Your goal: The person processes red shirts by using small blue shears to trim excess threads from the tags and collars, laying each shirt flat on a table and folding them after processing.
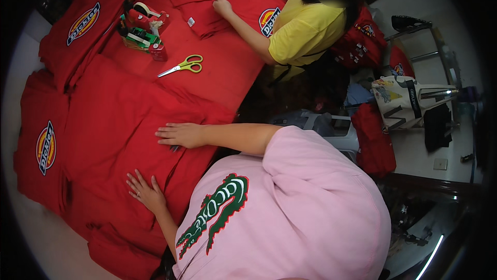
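A red shirt lies spread over the table in front of me, its cloth slightly wrinkled. On its near part rests my left hand, fingers spread and palm down, with a ring on one finger. Farther up the cloth, my right hand lies flat with its fingers stretched out. A small dark thing pokes out from under that palm; its kind is too hidden to tell. Beyond the right hand, scissors with yellow-green handles lie on the red surface, touched by neither hand.
A box of tools with a tape dispenser stands beyond the scissors. Stacked red shirts with round-backed logos line the left side. Across the table, a person in yellow handles another red shirt. A tote bag hangs at right.
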Tool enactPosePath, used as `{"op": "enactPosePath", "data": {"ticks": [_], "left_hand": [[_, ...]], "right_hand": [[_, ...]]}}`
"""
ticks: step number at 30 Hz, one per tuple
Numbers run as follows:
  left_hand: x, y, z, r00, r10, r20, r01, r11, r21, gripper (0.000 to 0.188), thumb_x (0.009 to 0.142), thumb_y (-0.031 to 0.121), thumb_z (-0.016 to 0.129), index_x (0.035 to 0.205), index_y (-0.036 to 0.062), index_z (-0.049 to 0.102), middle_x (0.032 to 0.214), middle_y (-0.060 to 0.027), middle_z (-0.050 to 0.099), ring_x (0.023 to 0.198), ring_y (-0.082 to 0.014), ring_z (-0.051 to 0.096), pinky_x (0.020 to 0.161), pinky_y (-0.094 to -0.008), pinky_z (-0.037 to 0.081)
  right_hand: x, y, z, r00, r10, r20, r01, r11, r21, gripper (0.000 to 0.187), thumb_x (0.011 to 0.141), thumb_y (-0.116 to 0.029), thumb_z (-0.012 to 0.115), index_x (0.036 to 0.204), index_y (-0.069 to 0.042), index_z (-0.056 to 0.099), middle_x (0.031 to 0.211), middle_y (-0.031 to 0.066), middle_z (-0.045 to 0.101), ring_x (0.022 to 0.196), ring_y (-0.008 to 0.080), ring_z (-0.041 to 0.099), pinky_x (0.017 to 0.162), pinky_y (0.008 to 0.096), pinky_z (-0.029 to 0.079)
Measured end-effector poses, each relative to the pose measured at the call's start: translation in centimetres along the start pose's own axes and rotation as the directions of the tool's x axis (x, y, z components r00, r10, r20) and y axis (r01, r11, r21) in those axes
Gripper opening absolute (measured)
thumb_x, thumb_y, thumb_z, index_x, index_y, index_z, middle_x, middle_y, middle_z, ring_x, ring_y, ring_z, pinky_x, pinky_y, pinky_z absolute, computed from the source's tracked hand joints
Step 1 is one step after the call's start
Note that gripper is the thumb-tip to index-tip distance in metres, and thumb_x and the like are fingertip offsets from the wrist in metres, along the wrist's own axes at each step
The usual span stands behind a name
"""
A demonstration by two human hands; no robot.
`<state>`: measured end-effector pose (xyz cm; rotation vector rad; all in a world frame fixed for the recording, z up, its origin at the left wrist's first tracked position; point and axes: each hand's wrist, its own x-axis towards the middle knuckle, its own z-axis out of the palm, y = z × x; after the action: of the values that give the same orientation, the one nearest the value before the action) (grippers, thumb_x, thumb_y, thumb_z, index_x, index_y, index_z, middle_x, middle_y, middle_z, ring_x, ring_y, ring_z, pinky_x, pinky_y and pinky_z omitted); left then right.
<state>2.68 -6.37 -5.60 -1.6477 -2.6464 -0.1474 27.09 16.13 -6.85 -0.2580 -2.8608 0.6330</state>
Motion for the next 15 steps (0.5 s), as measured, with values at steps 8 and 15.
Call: {"op": "enactPosePath", "data": {"ticks": [8, 15], "left_hand": [[-8.7, -10.6, 0.2, 0.980, -0.147, -0.133, 0.139, 0.988, -0.065, 0.061, 0.108, 0.045, 0.045, 0.159, 0.0133, 0.041, 0.169, -0.0162, 0.030, 0.154, -0.0388, 0.029, 0.123, -0.0573, 0.025], [-12.1, -14.1, 0.6, 0.904, -0.325, -0.277, 0.213, 0.905, -0.367, 0.050, 0.091, 0.003, 0.055, 0.140, 0.0086, 0.064, 0.148, -0.0229, 0.052, 0.133, -0.0422, 0.053, 0.111, -0.0501, 0.042]], "right_hand": [[-13.3, 1.2, -4.8, 0.877, 0.440, -0.191, -0.466, 0.876, -0.121, 0.068, 0.091, 0.000, 0.052, 0.157, -0.014, 0.043, 0.166, 0.0105, 0.036, 0.150, 0.0291, 0.039, 0.122, 0.0449, 0.034], [-9.4, 1.1, -4.6, 0.727, 0.589, -0.353, -0.633, 0.774, -0.013, 0.053, 0.088, -0.004, 0.061, 0.135, -0.029, 0.066, 0.140, 0.0104, 0.056, 0.116, 0.0325, 0.065, 0.088, 0.0434, 0.059]]}}
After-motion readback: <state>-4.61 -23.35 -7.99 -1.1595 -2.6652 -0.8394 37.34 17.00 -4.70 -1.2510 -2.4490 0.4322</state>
